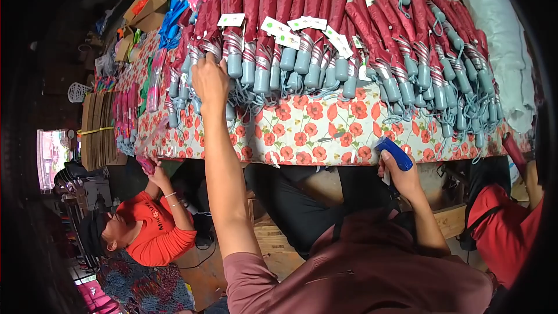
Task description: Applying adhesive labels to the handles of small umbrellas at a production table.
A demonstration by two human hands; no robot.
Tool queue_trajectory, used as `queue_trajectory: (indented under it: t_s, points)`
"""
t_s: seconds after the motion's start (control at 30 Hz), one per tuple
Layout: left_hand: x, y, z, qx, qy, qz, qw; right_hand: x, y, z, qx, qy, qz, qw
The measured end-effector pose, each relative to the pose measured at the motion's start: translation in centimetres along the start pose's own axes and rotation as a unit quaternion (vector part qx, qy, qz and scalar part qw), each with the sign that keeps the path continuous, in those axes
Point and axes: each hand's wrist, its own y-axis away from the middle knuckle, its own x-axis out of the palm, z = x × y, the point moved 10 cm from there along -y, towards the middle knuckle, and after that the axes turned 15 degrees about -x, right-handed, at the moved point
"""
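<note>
Many folded maroon umbrellas (267, 6) with grey handles and grey wrist cords lie side by side across the table. My left hand (210, 78) reaches out to the left part of this row, its fingers curled over one umbrella where the silvery ribs meet the handle; the fingertips are partly hidden. White paper tags (288, 39) with a green mark hang on several umbrellas in the middle. Close to the table's front edge, my right hand (401, 174) is wrapped round a blue tagging gun (395, 154), apart from the umbrellas.
A flowered cloth covers the table (308, 131). At the left a person in an orange-red top (160, 229) handles a pink item; another in red (503, 221) sits at the right. Stacked cardboard (96, 131) stands at left. A white plastic-wrapped bundle (505, 52) lies at the right end.
</note>
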Motion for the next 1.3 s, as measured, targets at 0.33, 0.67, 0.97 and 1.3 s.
queue_trajectory:
  t_s: [0.33, 0.67, 0.97, 1.3]
  points:
    - [-3.6, 12.5, 4.0, -0.207, 0.355, -0.014, 0.911, 2.3, -0.8, -0.1, -0.006, -0.003, 0.030, 1.000]
    - [-6.2, 26.8, -5.3, -0.351, 0.647, 0.232, 0.636, 3.7, 0.8, 2.1, -0.051, -0.061, 0.081, 0.994]
    - [-10.1, 29.7, -8.2, -0.318, 0.653, 0.293, 0.622, 4.2, 3.9, 8.5, -0.173, -0.090, 0.203, 0.960]
    - [-12.0, 31.3, -8.4, -0.364, 0.634, 0.271, 0.626, 5.4, 4.6, 9.3, -0.170, -0.113, 0.226, 0.953]
